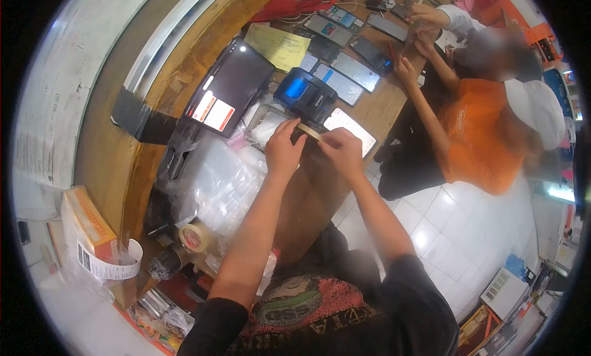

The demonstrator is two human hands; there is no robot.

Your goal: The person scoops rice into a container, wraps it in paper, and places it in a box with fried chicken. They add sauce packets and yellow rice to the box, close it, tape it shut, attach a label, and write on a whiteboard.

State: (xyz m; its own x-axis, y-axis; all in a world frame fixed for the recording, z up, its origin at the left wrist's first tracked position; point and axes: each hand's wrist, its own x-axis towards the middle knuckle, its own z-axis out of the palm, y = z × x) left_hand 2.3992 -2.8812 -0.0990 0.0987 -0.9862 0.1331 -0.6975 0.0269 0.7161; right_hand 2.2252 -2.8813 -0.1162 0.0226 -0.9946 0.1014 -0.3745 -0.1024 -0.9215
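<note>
Between my two hands is a narrow tan band [309, 131], which looks like a roll of tape seen edge-on. My left hand [284, 151] pinches its left end with thumb and fingers. At its right end, my right hand [342, 151] grips it with bent fingers. Just beyond my hands stands a black receipt printer [311, 97] with a blue glossy top. A phone with a lit white screen [360, 133] lies beside my right hand, partly covered by it. To the left, a tablet [237, 79] shows a white and red window.
Several phones [338, 82] lie on the wooden table [385, 113] by a yellow paper [277, 46]. Clear plastic bags [212, 183] and a tape roll [195, 236] are at left. Across the table sit people, one in an orange shirt [486, 128], their hands [425, 39] over the edge.
</note>
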